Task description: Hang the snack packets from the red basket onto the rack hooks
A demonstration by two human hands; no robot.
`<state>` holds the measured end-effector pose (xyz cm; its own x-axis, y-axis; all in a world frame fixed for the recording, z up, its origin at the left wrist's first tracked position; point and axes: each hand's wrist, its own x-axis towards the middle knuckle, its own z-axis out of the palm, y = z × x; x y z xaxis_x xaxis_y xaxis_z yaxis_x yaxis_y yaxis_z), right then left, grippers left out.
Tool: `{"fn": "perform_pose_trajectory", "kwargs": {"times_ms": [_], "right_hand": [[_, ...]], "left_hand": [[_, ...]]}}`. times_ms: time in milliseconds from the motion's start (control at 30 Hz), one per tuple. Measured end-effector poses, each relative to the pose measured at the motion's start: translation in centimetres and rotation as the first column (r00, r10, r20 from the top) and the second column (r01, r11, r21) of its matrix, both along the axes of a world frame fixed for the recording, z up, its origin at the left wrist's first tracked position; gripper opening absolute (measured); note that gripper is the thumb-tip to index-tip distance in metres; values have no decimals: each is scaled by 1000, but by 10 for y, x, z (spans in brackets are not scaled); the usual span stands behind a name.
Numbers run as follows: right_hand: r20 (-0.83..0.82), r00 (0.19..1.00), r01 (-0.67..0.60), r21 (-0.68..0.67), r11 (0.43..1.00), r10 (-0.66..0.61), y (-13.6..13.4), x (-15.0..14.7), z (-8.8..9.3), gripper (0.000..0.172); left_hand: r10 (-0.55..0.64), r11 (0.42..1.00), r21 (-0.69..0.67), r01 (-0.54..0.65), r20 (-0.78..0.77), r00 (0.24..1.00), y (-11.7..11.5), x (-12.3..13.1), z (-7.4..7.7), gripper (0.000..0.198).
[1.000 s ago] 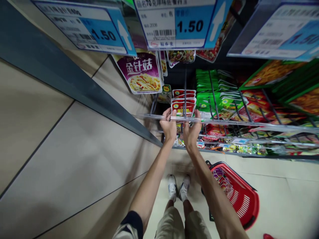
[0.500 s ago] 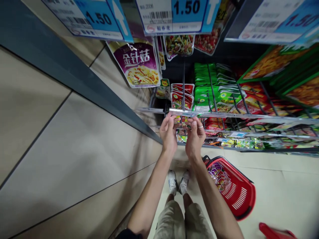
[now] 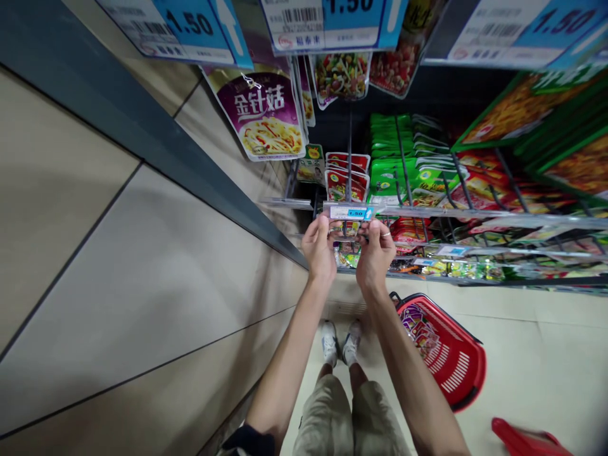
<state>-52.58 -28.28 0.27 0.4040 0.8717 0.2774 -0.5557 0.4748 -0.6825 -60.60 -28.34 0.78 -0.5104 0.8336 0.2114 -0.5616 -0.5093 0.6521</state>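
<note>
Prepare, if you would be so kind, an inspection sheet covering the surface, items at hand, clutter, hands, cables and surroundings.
Surface: shelf rack with a clear front rail.
Items at hand: small price label, marked 1.50, in front of red packets; green packets beside them.
Clutter: red basket on the floor, holding several packets; a red object partly in view.
Left hand: fingertips near the label's left end; grip unclear.
Right hand: fingertips near its right end, ring worn; grip unclear.
Cables: nothing seen.
Surroundings: tiled floor, hanging purple packet, large price labels above.
</note>
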Motion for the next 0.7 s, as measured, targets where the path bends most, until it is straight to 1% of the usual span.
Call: {"fn": "perform_pose_trajectory", "kwargs": {"times_ms": [100,267,433,567,633,667,700], "right_hand": [[57,998,28,-18,999,-27,2,1,-1,37],[200,978,72,-20,997,-67,8,4,-6,42],[213,974,86,-11,996,-81,15,4,-11,44],[236,968,91,-29,995,-82,18,3,-9,51],[220,974,65,-49,997,-53,11,5,-17,51],[212,977,50,-61,997,-36,4,10,-27,49],[213,977,41,-79,996,-23,-6,17,-43,47]], "left_hand": [[1,1000,-8,-1,11,1000,0,0,-2,51],[21,999,-43,-23,-48,999,3,0,-2,47],[19,999,-32,-20,-43,999,8,2,-1,39],[12,999,-42,-15,-66,998,4,4,1,42],[-4,999,-44,1,-59,998,-1,2,-2,49],[-14,999,-43,12,-49,999,-5,0,-7,53],[-23,999,-45,22,-37,999,-9,-3,-16,57]]}}
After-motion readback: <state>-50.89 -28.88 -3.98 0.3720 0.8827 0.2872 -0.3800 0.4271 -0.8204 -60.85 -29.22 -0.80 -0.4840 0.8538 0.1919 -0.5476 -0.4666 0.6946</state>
